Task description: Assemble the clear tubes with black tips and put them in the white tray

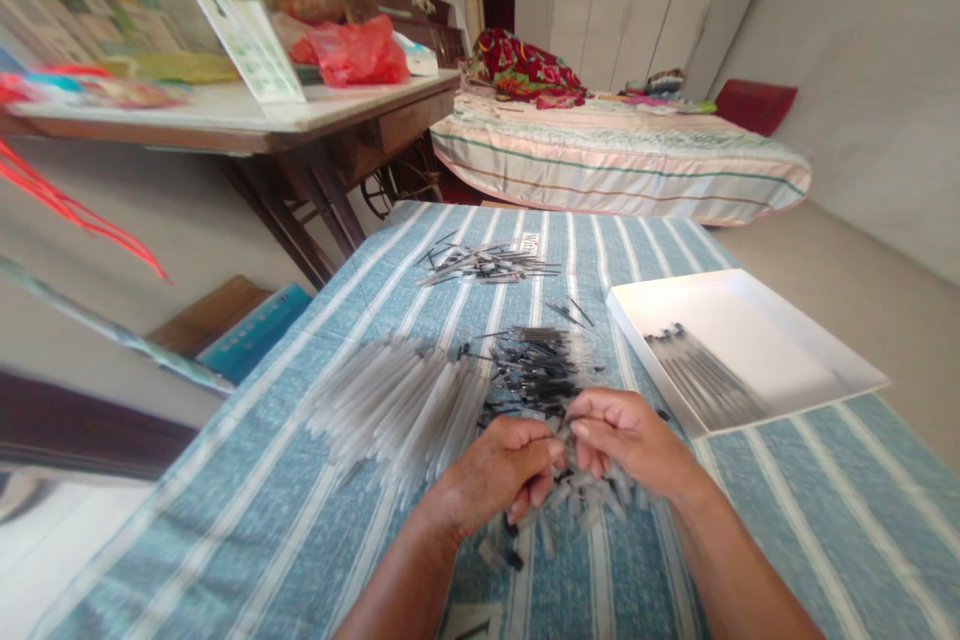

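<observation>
My left hand (510, 468) and my right hand (621, 435) meet fingertip to fingertip above the table, both closed in a pinch. Whatever lies between their fingers is too small and blurred to make out. Beneath them is a scatter of small translucent pen caps (600, 500). Left of my hands lies a wide pile of frosted pen barrels (405, 400). Just beyond my fingers is a heap of thin black pen parts (536, 360), perhaps refills. Some black-tipped pieces (513, 558) rest below my left hand.
An open white box (795, 350) at right holds several pens (701, 375). A loose pile of thin pen parts (487, 263) lies at the far end of the striped tablecloth (285, 480). Beyond stand a desk (337, 115) and a bed (622, 150).
</observation>
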Available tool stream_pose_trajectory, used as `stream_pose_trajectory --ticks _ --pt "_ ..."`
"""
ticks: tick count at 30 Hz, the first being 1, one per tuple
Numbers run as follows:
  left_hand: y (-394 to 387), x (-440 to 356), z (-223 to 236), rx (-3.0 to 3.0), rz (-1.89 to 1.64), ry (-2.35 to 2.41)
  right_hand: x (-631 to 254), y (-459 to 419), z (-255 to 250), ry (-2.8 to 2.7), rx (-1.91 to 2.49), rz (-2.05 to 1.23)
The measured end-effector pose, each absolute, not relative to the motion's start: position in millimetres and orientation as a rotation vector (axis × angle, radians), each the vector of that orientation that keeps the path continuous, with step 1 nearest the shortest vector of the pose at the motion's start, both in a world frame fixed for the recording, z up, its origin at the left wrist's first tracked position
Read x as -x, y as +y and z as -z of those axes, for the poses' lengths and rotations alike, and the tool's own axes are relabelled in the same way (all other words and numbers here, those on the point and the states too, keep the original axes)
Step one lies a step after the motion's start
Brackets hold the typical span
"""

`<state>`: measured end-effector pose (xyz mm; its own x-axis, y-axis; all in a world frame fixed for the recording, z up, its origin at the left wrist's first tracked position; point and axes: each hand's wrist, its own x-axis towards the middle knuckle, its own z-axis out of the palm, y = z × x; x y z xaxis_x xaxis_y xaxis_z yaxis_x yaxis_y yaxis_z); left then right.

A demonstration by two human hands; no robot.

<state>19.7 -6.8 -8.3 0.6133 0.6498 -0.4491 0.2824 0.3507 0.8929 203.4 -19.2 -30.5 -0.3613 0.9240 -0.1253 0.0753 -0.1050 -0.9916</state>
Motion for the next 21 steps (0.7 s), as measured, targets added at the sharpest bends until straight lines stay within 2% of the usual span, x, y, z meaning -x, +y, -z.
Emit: stream_pose_trajectory --ticks 3,8,14,21 --pt "-6.7 -19.9 7.9 -1.234 -0.293 0.925 -204.8 -19.0 32.3 -1.444 1.108 -1.593" --pt "-6.6 -19.6 7.6 -1.243 -0.289 0.922 -204.7 -19.1 32.6 -1.477 1.258 -1.465" --pt "-6.8 -19.8 11.2 -1.237 -0.283 0.906 -206.3 -20.3 27.0 -1.395 1.075 -1.666" --pt "-6.0 -19.2 9.9 -1.229 -0.273 0.913 -206.9 -19.6 34.0 -1.42 1.236 -1.556"
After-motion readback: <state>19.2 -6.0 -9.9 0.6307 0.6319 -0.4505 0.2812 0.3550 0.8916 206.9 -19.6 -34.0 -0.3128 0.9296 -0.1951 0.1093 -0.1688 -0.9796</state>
